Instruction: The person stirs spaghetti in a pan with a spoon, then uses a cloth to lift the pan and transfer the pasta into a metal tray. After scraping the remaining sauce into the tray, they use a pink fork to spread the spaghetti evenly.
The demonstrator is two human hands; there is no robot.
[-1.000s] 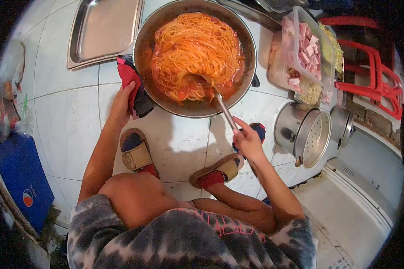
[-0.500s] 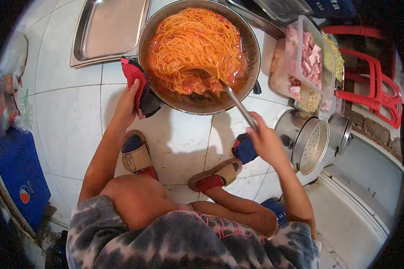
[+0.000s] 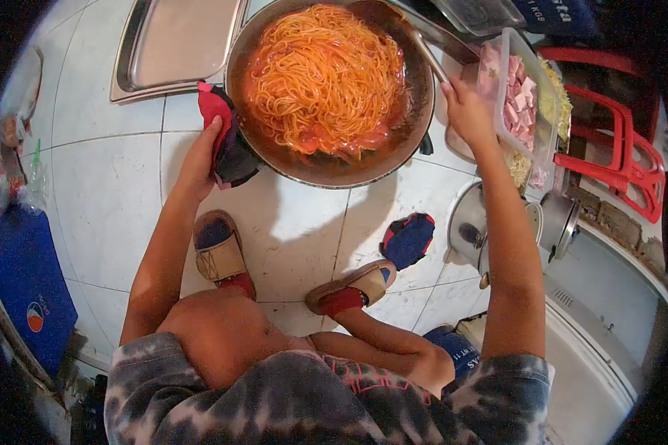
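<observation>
A wide pan [image 3: 234,111] on the tiled floor holds a mound of spaghetti [image 3: 326,74] in red-orange sauce. At its left rim, my left hand [image 3: 202,152] is closed around a red and black pot holder [image 3: 234,144], which rests against the pan's side. My right hand [image 3: 467,111] grips the metal handle of a long cooking spatula [image 3: 428,55] beyond the right rim. The spatula's sauce-coated head lies inside the pan's upper right edge, beside the noodles; its exact shape is partly hidden.
A steel tray [image 3: 174,48] sits left of the pan. To the right are a clear container of diced pink meat [image 3: 519,104], steel pots [image 3: 467,222] and a red plastic chair [image 3: 616,141]. Another pot holder [image 3: 408,241] lies on the floor by my slippered foot [image 3: 352,289].
My right hand has moved up and right, carrying the spatula from the noodles' lower side to the pan's upper right edge. The left hand keeps its hold, and the noodle mound is reshaped.
</observation>
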